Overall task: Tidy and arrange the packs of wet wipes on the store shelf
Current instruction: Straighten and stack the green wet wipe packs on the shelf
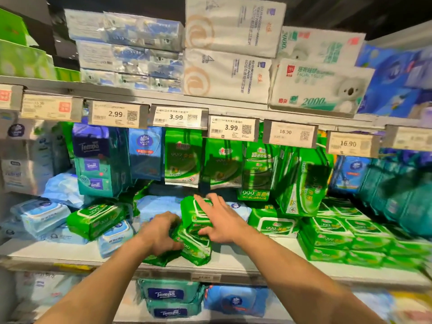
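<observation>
We are gripping the loose green wipe packs mid-shelf, left hand curled, right hand seemingly splayed on top, squaring them evenly toward the neat stack.

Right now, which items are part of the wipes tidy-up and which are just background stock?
In the job:
green wipe packs between both hands
left hand, right hand
tilted green pack
stacked green packs

Background:
toilet paper packs
koala tissue pack
price tags
Tempo packs on the shelf below
</observation>
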The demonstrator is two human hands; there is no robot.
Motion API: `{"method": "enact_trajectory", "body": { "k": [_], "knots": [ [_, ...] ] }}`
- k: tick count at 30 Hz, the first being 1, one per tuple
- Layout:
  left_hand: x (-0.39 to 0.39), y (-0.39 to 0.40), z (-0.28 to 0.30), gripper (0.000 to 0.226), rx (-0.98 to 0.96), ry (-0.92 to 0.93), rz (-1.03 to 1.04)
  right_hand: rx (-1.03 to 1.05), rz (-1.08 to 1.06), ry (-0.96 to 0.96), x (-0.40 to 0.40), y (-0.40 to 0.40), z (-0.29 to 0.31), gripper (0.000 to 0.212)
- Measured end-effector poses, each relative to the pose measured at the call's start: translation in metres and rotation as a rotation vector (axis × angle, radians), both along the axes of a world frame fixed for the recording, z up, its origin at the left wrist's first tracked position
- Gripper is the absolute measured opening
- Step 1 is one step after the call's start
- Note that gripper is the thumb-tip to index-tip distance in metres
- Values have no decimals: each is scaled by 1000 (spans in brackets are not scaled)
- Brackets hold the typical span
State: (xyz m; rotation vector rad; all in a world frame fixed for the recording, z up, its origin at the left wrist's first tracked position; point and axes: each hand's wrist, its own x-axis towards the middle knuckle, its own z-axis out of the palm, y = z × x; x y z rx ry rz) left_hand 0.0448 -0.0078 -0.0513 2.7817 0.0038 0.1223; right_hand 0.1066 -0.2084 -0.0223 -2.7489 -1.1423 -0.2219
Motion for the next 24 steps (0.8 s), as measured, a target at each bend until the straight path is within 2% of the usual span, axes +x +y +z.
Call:
{"method": "enact_trajectory", "body": {
  "k": [9,13,18,24],
  "knots": [
    [13,-31,-8,99,211,90,-71,-54,-90,-77,-1,-94,-7,96],
    [17,-55,-12,95,396,107,-92,-150,-184,-70,-3,-151,-20,96],
    [26,-76,-20,103,414,194,-115,-374,-259,-34,8,-199,-41,93],
    [37,-88,-12,107,411,231,-104,-438,-305,-77,23,-217,-56,95]
  ]
}}
